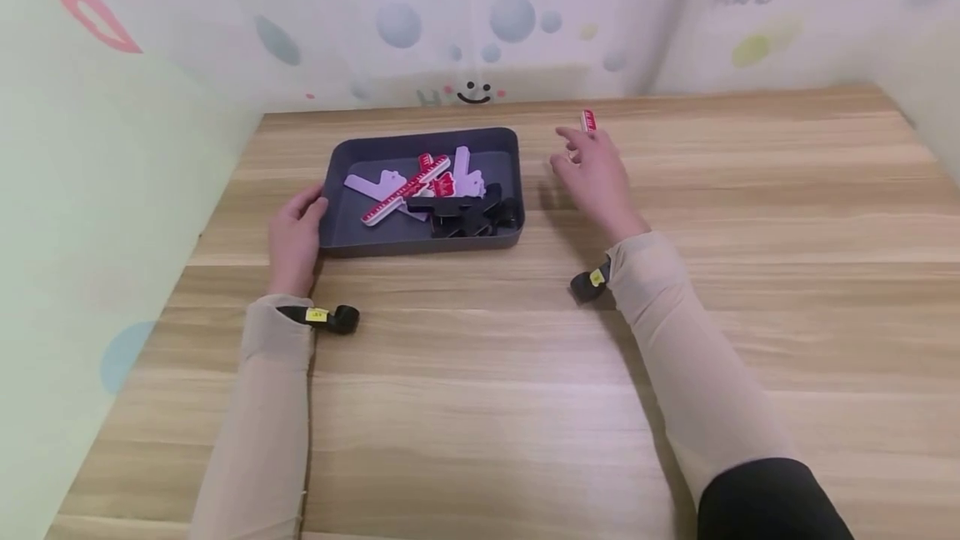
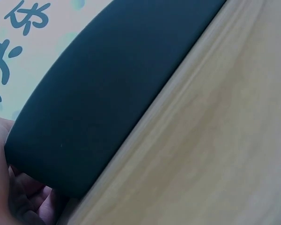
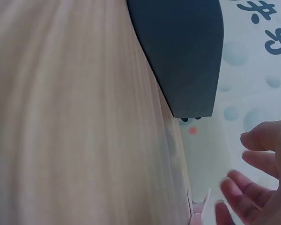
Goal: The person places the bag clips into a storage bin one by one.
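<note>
A dark grey rectangular tray (image 1: 420, 246) stands towards the back of the table. At its left end my left hand (image 1: 294, 236) holds the tray wall, the thumb by the rim and the fingers low at the corner in the left wrist view. Inside lie long red-and-white strips (image 1: 407, 192), light purple pieces (image 1: 367, 186) and black pieces (image 1: 468, 215), piled over one another. My right hand (image 1: 596, 180) is right of the tray, off the table, fingers loosely bent and apart with nothing between them. Just beyond it lies another red-and-white strip (image 1: 588, 118), partly hidden by the hand.
The wood-grain table (image 1: 450, 390) spreads around the tray and under both forearms. A printed white wall (image 1: 480, 32) rises along its back edge, with a pale wall (image 1: 90, 190) at the left. Each wrist wears a black camera band.
</note>
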### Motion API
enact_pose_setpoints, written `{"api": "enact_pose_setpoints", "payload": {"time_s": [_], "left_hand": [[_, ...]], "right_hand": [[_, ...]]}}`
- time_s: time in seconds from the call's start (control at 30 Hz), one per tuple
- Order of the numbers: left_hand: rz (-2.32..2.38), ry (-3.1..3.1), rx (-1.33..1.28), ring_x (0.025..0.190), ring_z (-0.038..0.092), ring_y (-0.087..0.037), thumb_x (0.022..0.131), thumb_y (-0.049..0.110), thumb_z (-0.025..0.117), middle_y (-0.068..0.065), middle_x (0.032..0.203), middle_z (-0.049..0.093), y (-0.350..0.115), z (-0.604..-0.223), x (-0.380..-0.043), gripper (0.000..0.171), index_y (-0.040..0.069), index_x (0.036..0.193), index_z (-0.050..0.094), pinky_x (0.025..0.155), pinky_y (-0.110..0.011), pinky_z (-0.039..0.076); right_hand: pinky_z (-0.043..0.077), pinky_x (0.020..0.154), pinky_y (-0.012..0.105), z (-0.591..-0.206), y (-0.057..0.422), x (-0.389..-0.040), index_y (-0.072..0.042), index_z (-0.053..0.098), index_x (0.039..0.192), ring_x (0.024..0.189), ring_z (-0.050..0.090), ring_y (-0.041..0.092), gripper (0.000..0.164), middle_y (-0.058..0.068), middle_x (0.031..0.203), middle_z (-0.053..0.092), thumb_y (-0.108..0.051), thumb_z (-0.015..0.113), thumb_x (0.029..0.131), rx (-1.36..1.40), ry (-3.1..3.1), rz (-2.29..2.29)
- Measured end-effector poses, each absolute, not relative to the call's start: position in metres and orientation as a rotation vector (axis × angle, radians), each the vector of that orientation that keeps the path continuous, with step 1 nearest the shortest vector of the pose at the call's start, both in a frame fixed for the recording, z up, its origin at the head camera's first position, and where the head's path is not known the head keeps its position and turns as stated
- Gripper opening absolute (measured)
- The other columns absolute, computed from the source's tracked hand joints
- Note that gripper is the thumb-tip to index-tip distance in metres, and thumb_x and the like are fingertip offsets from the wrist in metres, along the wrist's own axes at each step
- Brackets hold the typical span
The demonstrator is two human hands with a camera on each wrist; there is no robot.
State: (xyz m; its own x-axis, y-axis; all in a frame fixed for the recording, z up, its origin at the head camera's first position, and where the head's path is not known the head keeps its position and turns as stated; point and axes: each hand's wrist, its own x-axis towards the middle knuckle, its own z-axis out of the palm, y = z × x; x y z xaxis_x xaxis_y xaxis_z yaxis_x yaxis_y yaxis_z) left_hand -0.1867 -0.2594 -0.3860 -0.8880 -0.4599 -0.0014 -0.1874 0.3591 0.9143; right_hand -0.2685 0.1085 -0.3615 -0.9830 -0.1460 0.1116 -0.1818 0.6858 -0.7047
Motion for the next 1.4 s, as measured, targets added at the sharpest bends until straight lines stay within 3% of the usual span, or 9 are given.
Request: {"api": "enact_pose_setpoints", "payload": {"time_s": [0.17,0.5,0.67,0.9,1.1,1.27,1.4], "left_hand": [[-1.552,-2.363,0.579,0.121,0.036,-0.007,0.092,0.033,0.047,0.004,0.132,0.046,-0.259,-0.387,-0.186,0.036,0.022,0.126,0.053,0.102,-0.026,0.027],[-1.560,-2.346,0.572,0.120,0.037,-0.008,0.091,0.033,0.048,0.004,0.131,0.047,-0.258,-0.386,-0.186,0.036,0.022,0.125,0.053,0.101,-0.025,0.028],[-1.548,-2.356,0.580,0.121,0.037,-0.008,0.091,0.034,0.048,0.004,0.131,0.046,-0.258,-0.386,-0.186,0.036,0.022,0.126,0.053,0.101,-0.026,0.028],[-1.576,-2.341,0.587,0.121,0.037,-0.008,0.092,0.033,0.048,0.004,0.131,0.046,-0.258,-0.386,-0.186,0.036,0.022,0.126,0.053,0.102,-0.026,0.027],[-1.589,-2.338,0.576,0.121,0.036,-0.008,0.092,0.033,0.048,0.004,0.132,0.046,-0.257,-0.386,-0.187,0.036,0.022,0.126,0.053,0.102,-0.026,0.027],[-1.583,-2.343,0.574,0.122,0.035,-0.007,0.092,0.034,0.047,0.004,0.132,0.045,-0.258,-0.387,-0.187,0.036,0.022,0.126,0.052,0.102,-0.026,0.026],[-1.566,-2.349,0.569,0.121,0.036,-0.007,0.092,0.033,0.048,0.004,0.132,0.046,-0.258,-0.387,-0.186,0.036,0.022,0.126,0.052,0.102,-0.026,0.026]], "right_hand": [[0.041,0.076,0.036,-0.365,0.110,-0.273,-0.020,0.034,0.138,0.098,0.047,0.022,0.052,0.014,0.119,0.040,-0.027,0.049,0.089,0.289,-2.931,1.172],[0.041,0.070,0.033,-0.372,0.119,-0.283,-0.017,0.039,0.136,0.095,0.041,0.024,0.049,0.012,0.111,0.039,-0.025,0.050,0.089,0.255,-2.986,1.122],[0.042,0.075,0.034,-0.372,0.123,-0.283,-0.011,0.039,0.135,0.096,0.039,0.025,0.049,0.012,0.110,0.042,-0.020,0.051,0.088,0.262,-2.987,1.131],[0.042,0.082,0.036,-0.376,0.128,-0.284,-0.006,0.038,0.135,0.098,0.044,0.026,0.050,0.015,0.123,0.047,-0.011,0.051,0.087,0.273,-2.962,1.213],[0.038,0.093,0.040,-0.377,0.131,-0.284,-0.015,0.032,0.139,0.105,0.044,0.027,0.055,0.014,0.129,0.044,-0.025,0.052,0.089,0.266,-3.064,1.173],[0.038,0.093,0.042,-0.377,0.129,-0.285,-0.017,0.030,0.140,0.108,0.043,0.028,0.062,0.013,0.131,0.043,-0.040,0.052,0.087,0.271,-3.177,1.086],[0.038,0.092,0.041,-0.377,0.127,-0.284,-0.016,0.033,0.139,0.105,0.045,0.028,0.061,0.013,0.130,0.044,-0.041,0.053,0.087,0.285,-3.192,1.062]]}}
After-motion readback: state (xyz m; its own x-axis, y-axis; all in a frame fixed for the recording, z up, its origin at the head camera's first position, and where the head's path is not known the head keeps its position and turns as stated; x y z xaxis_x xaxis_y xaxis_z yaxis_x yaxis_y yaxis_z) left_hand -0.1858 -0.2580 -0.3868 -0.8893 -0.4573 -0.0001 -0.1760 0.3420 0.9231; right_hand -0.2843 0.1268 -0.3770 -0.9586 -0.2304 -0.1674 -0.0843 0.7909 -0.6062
